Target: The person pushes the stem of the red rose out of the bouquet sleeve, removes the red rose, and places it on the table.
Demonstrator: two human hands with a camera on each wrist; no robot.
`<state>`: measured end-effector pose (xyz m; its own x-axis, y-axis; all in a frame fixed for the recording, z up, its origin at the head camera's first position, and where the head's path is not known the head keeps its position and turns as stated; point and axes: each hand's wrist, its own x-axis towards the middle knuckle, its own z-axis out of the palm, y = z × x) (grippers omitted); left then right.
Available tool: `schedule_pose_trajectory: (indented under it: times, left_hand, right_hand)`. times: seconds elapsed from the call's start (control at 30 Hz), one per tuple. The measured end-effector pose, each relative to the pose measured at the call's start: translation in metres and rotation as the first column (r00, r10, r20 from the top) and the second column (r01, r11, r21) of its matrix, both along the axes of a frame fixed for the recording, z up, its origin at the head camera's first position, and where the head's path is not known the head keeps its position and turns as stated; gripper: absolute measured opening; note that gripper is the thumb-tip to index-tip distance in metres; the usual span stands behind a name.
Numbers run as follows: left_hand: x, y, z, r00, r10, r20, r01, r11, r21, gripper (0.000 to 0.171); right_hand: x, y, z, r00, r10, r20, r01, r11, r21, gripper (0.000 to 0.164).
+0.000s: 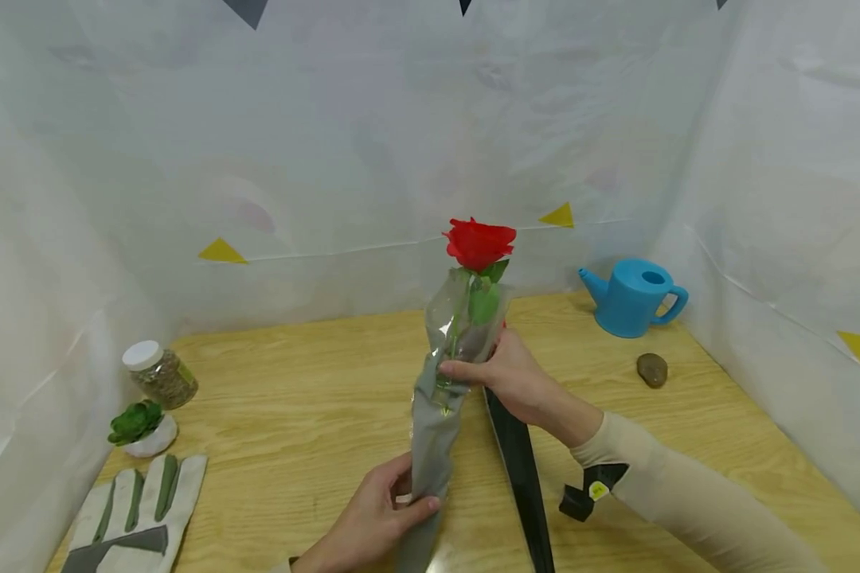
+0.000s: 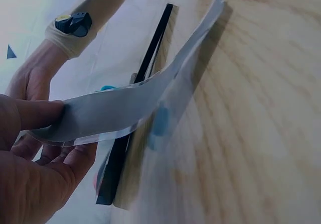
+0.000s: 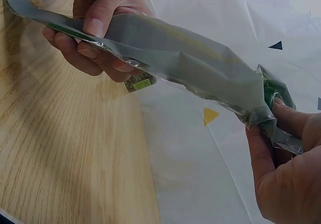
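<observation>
A red rose [image 1: 480, 245] with green leaves stands slightly tilted in a grey sleeve [image 1: 433, 430] with a clear plastic front. My left hand [image 1: 374, 509] grips the lower part of the sleeve, thumb across the front. Higher up, just under the bloom, my right hand [image 1: 519, 382] pinches the sleeve around the stem. The left wrist view shows the sleeve's lower end [image 2: 200, 33] curving away below my left hand. In the right wrist view, the plastic is bunched at my right fingers [image 3: 291, 118]. Behind the sleeve lies a long black strip-like item [image 1: 519, 469], with a bit of red near its far end.
At the back right stand a blue watering can [image 1: 631, 298] and a brown stone [image 1: 652, 370]. Along the left side are a white-lidded jar [image 1: 163, 378], a small potted succulent [image 1: 143, 430] and a grey-green work glove [image 1: 139, 517]. White sheeting [image 1: 330, 159] surrounds the wooden table [image 1: 294, 398].
</observation>
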<state>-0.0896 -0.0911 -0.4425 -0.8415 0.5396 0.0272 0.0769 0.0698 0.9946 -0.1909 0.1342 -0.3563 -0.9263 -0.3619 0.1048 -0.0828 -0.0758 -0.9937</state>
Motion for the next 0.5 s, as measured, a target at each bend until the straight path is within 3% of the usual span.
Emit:
schedule_pose_trajectory:
  times: [0.17, 0.5]
  left_hand:
    - [-0.001, -0.004, 0.001, 0.999, -0.01, -0.037, 0.007, 0.997, -0.073, 0.044]
    - [0.0, -0.009, 0.001, 0.999, 0.001, -0.034, -0.005, 0.992, -0.124, 0.047]
  right_hand:
    - [0.002, 0.001, 0.005, 1.0, 0.011, -0.02, -0.011, 1.0, 0.004, 0.06]
    - [0.0, 0.006, 0.017, 1.0, 0.004, -0.001, -0.004, 1.0, -0.015, 0.059]
